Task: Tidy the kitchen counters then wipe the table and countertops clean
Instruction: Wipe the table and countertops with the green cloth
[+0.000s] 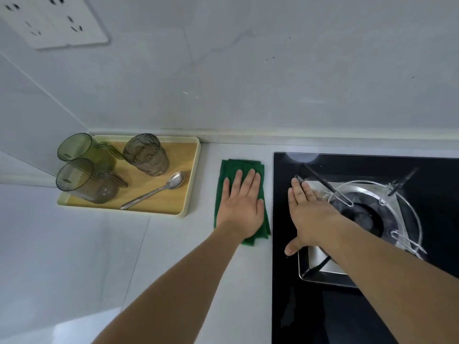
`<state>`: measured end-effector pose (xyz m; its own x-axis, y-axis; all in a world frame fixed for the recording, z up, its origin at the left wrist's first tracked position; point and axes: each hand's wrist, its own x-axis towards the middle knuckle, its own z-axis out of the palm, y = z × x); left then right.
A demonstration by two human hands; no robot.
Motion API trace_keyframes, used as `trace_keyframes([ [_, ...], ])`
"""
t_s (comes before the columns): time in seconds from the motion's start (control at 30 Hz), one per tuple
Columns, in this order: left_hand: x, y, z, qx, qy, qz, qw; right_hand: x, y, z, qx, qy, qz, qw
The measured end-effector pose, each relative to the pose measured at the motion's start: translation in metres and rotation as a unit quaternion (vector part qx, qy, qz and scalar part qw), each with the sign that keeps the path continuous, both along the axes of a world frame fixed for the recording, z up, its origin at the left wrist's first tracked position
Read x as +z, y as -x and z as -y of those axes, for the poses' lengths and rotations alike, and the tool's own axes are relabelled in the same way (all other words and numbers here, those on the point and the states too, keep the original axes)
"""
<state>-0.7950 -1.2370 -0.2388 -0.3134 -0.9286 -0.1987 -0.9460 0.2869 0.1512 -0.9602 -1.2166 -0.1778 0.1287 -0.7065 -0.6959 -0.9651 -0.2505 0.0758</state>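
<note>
On white counter (173, 244), left hand (242, 207) flat on folded green cloth (238, 167).

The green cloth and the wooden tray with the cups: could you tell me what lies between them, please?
Only a bare strip of white countertop separates the folded green cloth from the cream-rimmed wooden tray, in the head view.

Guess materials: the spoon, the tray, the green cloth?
Spoon: likely stainless steel, polished; the bowl reflects light.
Tray: pale cream rim, probably plastic; the floor shows wood grain, real or printed I cannot tell.
Green cloth: soft matte fabric, folded in layers, under the left hand.
</note>
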Motion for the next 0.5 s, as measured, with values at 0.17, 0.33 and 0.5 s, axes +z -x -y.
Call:
trace_keyframes([
  [0.17, 0.001, 0.006, -0.054, -0.016, -0.023, 0.008, 1.000, 0.001, 0.004, -0.004, 0.000, 0.007, 0.014, 1.000],
  [0.33, 0.001, 0.010, -0.036, -0.023, -0.018, 0.006, 1.000, -0.003, 0.006, -0.001, 0.006, 0.009, 0.014, 1.000],
  [0.5, 0.001, 0.021, 0.023, -0.024, -0.014, -0.002, 1.000, -0.007, 0.005, -0.001, 0.014, 0.016, 0.008, 1.000],
])
